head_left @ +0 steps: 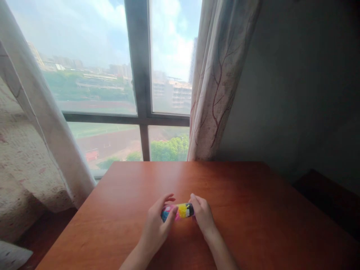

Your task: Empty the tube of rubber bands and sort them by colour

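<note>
Between my two hands is a short, rounded tube-like thing (183, 210) with patches of yellow, black, white, pink and blue. Its exact kind is too blurred to make out. My left hand (157, 216) is wrapped around its blue and pink end, thumb across the front and fingers behind. At the black end, my right hand (203, 214) grips with thumb and fingers, which partly cover that end. The tube lies roughly level, just above the brown wooden table (135, 195); whether it touches the top I cannot tell.
Behind the table's far edge stands a window with a dark frame (142, 75). Patterned curtains hang to the left (30, 150) and right (216, 82) of it. A dark wall (289, 93) is at the right. A whitish thing (14, 255) shows at the lower left.
</note>
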`<state>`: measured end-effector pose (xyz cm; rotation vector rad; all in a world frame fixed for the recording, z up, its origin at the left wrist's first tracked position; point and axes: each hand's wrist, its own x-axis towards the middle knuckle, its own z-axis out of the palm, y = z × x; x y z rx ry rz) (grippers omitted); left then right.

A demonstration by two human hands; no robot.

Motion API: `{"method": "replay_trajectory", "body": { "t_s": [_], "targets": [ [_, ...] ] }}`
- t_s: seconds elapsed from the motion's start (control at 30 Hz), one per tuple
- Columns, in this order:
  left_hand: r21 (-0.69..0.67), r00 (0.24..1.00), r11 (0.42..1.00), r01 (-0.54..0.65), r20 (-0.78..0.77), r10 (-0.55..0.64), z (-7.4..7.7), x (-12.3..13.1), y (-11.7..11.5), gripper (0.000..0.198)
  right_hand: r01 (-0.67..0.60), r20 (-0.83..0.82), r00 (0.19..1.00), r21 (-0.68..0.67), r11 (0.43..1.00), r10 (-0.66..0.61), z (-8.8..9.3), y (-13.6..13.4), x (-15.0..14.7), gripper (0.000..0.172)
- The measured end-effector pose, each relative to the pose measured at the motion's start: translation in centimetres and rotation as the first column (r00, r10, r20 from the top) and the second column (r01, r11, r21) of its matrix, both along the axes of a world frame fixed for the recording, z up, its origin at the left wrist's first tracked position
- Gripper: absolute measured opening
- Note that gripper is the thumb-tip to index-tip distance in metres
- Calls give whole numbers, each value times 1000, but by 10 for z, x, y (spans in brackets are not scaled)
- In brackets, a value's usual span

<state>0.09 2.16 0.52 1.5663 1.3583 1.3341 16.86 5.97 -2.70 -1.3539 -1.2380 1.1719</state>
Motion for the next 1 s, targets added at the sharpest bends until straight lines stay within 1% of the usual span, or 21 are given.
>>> {"method": "replay_trajectory", "body": {
  "t_s": [0.07,0.1,0.17,0.23,0.33,0.43,0.63,0.77,0.83,0.93,1.0],
  "targets": [
    [103,995,994,47,-90,-38,-1,0,-2,40,20,-58,998,-46,999,-22,-1,1,-1,55],
    [134,990,989,70,-131,-52,-2,0,-3,40,23,-82,996,-57,998,-27,0,1,-1,55],
    [149,981,985,90,-185,-62,-2,0,-2,32,27,-105,994,-47,999,-32,1,1,-2,54],
    [108,980,991,81,-190,-59,0,0,-1,23,36,-91,995,-5,999,-36,3,1,-3,54],
    [-18,992,998,61,-111,-63,4,1,2,27,57,-31,998,72,996,-55,5,-1,-4,54],
    [-128,997,989,79,-5,-80,5,0,4,34,81,32,996,133,988,-86,6,-2,-6,54],
    [-237,983,964,120,166,-82,4,-2,6,44,81,123,987,195,978,-106,2,-4,-5,53],
    [-296,965,946,130,258,-52,6,-2,8,49,84,181,975,248,965,-131,4,-5,-5,51],
    [-352,945,925,144,325,-24,7,-2,10,50,67,221,966,294,953,-136,8,-7,-5,50],
    [-436,919,882,181,395,7,6,-5,13,54,3,278,954,371,929,-114,14,-11,-5,48],
    [-462,912,867,187,410,22,4,-7,15,56,-28,269,960,372,928,-78,15,-12,-6,45]
  ]
}}
